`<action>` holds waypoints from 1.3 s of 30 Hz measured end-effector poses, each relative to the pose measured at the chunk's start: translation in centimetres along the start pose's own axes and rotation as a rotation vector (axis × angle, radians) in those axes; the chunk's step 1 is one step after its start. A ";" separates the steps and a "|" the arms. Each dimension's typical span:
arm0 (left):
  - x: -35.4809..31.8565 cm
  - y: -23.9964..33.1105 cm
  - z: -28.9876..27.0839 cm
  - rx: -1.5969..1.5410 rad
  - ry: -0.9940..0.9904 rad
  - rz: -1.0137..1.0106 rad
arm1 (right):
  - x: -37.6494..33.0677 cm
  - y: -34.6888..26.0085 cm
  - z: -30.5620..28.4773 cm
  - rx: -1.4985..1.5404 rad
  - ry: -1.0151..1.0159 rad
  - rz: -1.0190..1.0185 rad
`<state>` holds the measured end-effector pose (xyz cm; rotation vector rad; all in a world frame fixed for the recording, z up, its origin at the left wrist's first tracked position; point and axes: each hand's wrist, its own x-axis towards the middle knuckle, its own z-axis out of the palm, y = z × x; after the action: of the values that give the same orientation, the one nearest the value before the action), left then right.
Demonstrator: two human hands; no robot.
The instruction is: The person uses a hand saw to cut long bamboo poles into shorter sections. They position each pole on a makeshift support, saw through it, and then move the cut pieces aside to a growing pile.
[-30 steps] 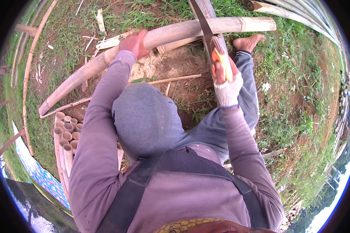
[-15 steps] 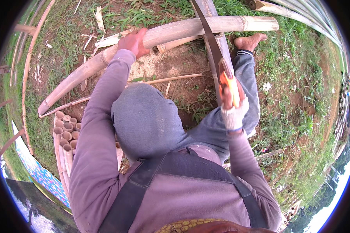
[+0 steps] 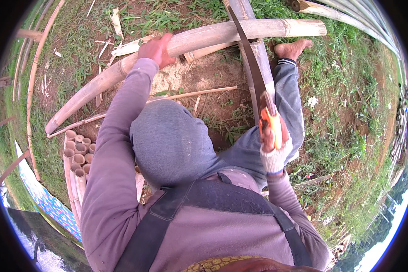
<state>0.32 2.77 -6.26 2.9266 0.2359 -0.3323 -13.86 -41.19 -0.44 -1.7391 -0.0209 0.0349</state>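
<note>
A thick bamboo pole [image 3: 204, 37] lies across in front of me, over a pale wooden beam [image 3: 264, 68] that runs away from me. My left hand [image 3: 156, 51] is wrapped round the pole left of its middle. In my right hand [image 3: 275, 145], in a partly fingerless white glove, is the orange handle of a handsaw [image 3: 255, 63]. Its long dark blade crosses the pole just where the beam passes under it. How deep the blade sits in the bamboo I cannot tell.
Upright cut bamboo tubes [image 3: 78, 158] stand bundled at my left. A thin bamboo stick [image 3: 199, 93] and pale sawdust [image 3: 167, 80] lie on the ground. My bare right foot [image 3: 293, 49] is beside the beam. Long bamboo poles [image 3: 344, 16] lie at the far right.
My right hand has drawn the saw back toward me, slightly to the right. My left hand stays on the pole, which has barely shifted.
</note>
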 end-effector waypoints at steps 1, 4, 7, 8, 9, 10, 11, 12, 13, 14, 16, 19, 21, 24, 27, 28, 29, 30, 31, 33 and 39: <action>0.2 -0.1 0.3 0.004 0.004 0.005 | 3.3 1.5 1.8 0.082 0.039 -0.069; 0.7 0.7 -0.2 -0.014 -0.020 0.024 | 14.4 -2.4 7.3 -0.421 -0.005 -0.413; -0.1 0.6 -0.8 0.012 -0.037 -0.007 | 13.5 -2.7 7.9 -0.265 0.019 -0.237; 0.1 0.8 -0.8 0.019 -0.033 -0.015 | 11.9 -1.6 7.0 -0.278 0.036 -0.222; 0.6 0.3 -1.2 0.020 -0.016 -0.015 | 9.1 0.1 5.7 -0.168 0.053 -0.222; 0.6 -0.3 -1.0 0.014 -0.018 -0.020 | 5.2 0.1 3.4 -0.148 0.039 -0.168; -0.2 -0.6 -0.5 0.001 -0.033 -0.024 | 1.3 0.2 1.0 -0.131 0.027 -0.114; -0.2 -0.5 -0.2 -0.001 -0.040 -0.023 | -1.0 -0.5 -0.6 -0.151 0.005 -0.054; -0.2 -0.3 -0.5 0.001 -0.037 -0.021 | -3.3 -2.1 -1.7 -0.172 -0.019 0.009; -0.3 -0.2 -0.5 0.004 -0.035 -0.023 | -2.4 -1.6 -1.5 -0.157 -0.024 -0.020; 0.0 -0.1 -0.3 0.017 -0.047 -0.043 | -0.9 -1.3 -0.8 -0.133 -0.032 -0.068; 0.1 0.9 -0.2 0.002 -0.075 -0.049 | 8.9 -2.0 5.3 -0.382 0.052 -0.377; 0.3 0.8 -0.9 0.003 -0.061 -0.043 | 13.2 -3.1 8.2 -0.258 0.059 -0.271; 0.0 0.4 -1.0 -0.019 -0.030 -0.015 | 13.0 -1.4 8.7 -0.339 0.097 -0.314; -0.1 -0.1 -0.8 -0.023 -0.032 -0.005 | 13.3 -2.0 8.8 -0.178 0.053 -0.198; -0.2 -0.1 -0.9 -0.021 -0.033 0.001 | 13.2 -2.3 8.7 -0.209 0.051 -0.210; -0.3 0.0 -0.9 -0.019 -0.033 0.007 | 13.2 -2.2 8.7 -0.214 0.060 -0.212; -0.4 0.2 -1.1 -0.018 -0.034 0.012 | 13.0 -2.1 8.5 -0.219 0.071 -0.210; -1.0 0.5 -1.5 -0.003 -0.082 -0.003 | 12.3 -2.3 8.6 -0.202 0.076 -0.207; -0.5 -0.2 -0.6 -0.021 0.008 0.011 | 12.3 -3.1 8.6 -0.255 0.061 -0.298; -0.7 -0.7 -0.3 -0.052 0.039 0.047 | 12.8 -1.2 8.6 -0.141 0.080 -0.150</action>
<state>-0.40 3.46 -5.93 2.8846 0.1788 -0.2592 -1.40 -32.04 -0.81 -1.8736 -0.0965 -0.1492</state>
